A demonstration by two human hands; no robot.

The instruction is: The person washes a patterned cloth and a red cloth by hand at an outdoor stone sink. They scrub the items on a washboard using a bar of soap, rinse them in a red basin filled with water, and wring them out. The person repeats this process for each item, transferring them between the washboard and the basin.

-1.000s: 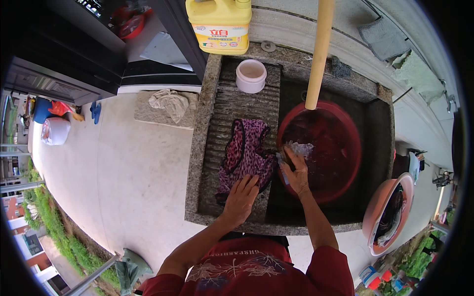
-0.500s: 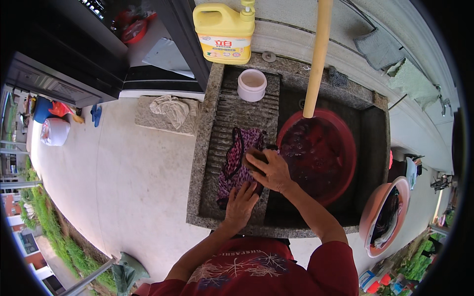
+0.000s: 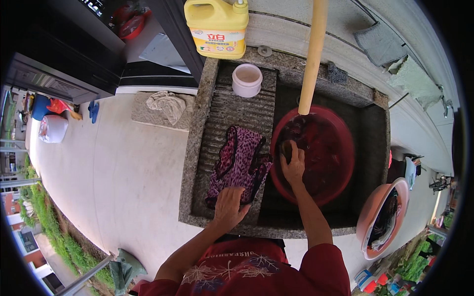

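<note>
Stone sink, head view: leopard-print garment on the ribbed left half, toward the front-left corner.
Left hand spread flat on garment's near end. Right hand curled round a dark brown object, kind unclear, above red basin in right half. Pink tub by back-left corner.

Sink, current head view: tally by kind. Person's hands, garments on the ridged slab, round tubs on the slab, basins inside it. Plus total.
Hands: 2 (left hand, right hand)
Garments: 1 (purple-black patterned garment)
Tubs: 1 (pale tub)
Basins: 1 (red basin)
Total: 5
</note>
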